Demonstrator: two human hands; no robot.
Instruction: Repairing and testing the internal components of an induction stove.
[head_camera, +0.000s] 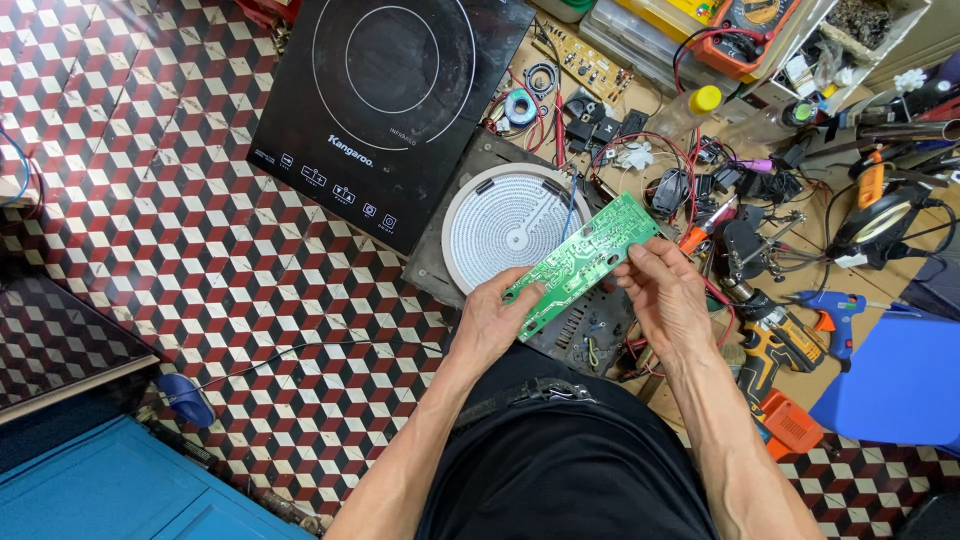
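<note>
Both my hands hold a long green circuit board (585, 258), tilted with its far end up to the right. My left hand (492, 315) grips its lower left end. My right hand (668, 295) pinches its right edge near the middle. Just beyond the board lies an opened cooker base (440, 255) with a round white heating coil (508, 228) in it. The cooker's black glass top (385, 105) lies to the left of the base on the patterned tile floor.
A cordless drill (770, 345), a blue glue gun (835, 312), a soldering stand, a round magnifier lamp (880, 225), wires and small parts crowd a board on the right. A multimeter (745, 30) sits at the top. A blue stool (895, 380) and a blue box (120, 485) flank me.
</note>
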